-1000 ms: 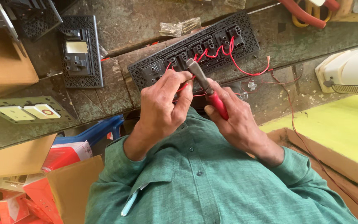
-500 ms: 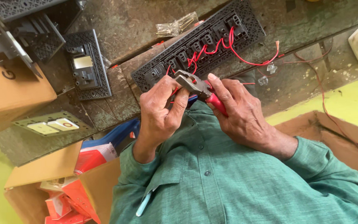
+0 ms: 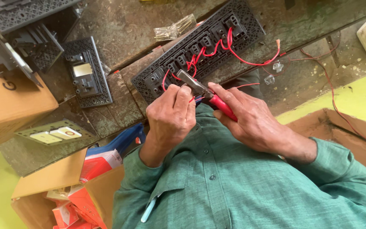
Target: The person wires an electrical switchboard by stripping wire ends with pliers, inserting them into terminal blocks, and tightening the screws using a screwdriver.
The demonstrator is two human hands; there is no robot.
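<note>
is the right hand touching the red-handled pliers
Touching. The head view shows the right hand wrapped around the red handle of the pliers, fingers lying along it with no gap, while the left hand pinches a red wire at the metal tip.

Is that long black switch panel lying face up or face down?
Face down. The long switch panel shows its back: module housings in a row, with red wires looped between their terminals.

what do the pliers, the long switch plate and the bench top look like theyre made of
Pliers: bare grey metal head, dull sheen; handles in glossy red, likely plastic or rubber sleeves, held in the right hand.
Long switch plate: dark grey moulded plastic by its matte, patterned lattice surface, with red wires across it.
Bench top: rough, stained grey, probably stone or concrete; hard to tell which.
</note>
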